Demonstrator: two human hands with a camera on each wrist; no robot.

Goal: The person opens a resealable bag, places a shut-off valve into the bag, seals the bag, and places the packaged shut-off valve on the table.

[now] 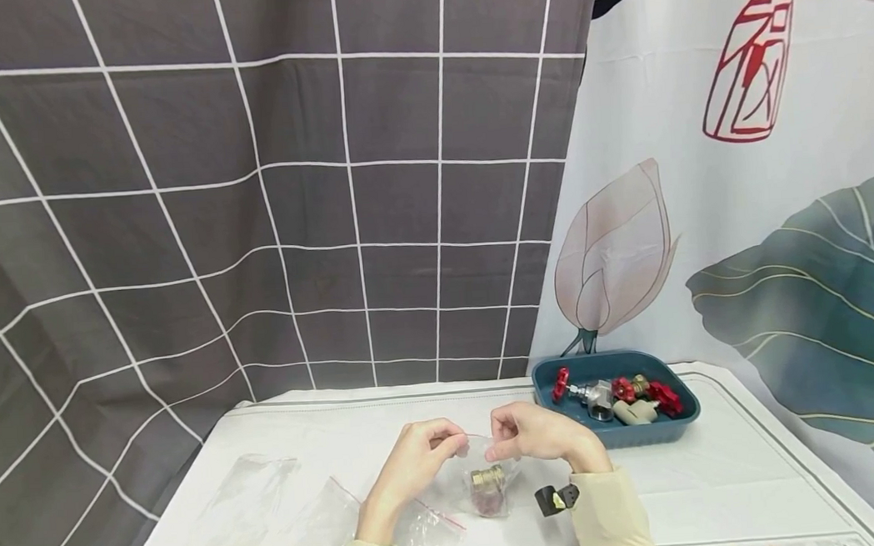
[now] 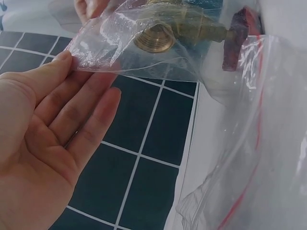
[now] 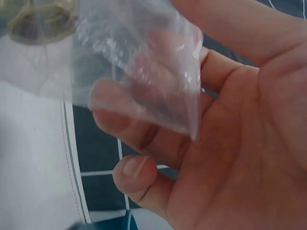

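A clear zip bag [image 1: 478, 448] with a reddish seal line hangs upright between both hands, above the white table. Inside it sits a brass valve [image 1: 487, 476], whose red handle [image 2: 235, 48] points down toward the tabletop. My left hand [image 1: 411, 465] pinches one top corner of the bag between thumb and forefinger, its other fingers loosely bent. At the opposite top corner my right hand [image 1: 540, 434] holds the bag's edge; in the right wrist view part of its fingers shows through the plastic. Whether the seal is closed I cannot tell.
Other clear zip bags [image 1: 243, 494] lie flat on the left of the table, some under the left forearm. A blue tray [image 1: 627, 437] at the back right holds several valves with red handles and a cream-coloured fitting [image 1: 636, 412]. A dark checked curtain [image 1: 395, 200] hangs behind.
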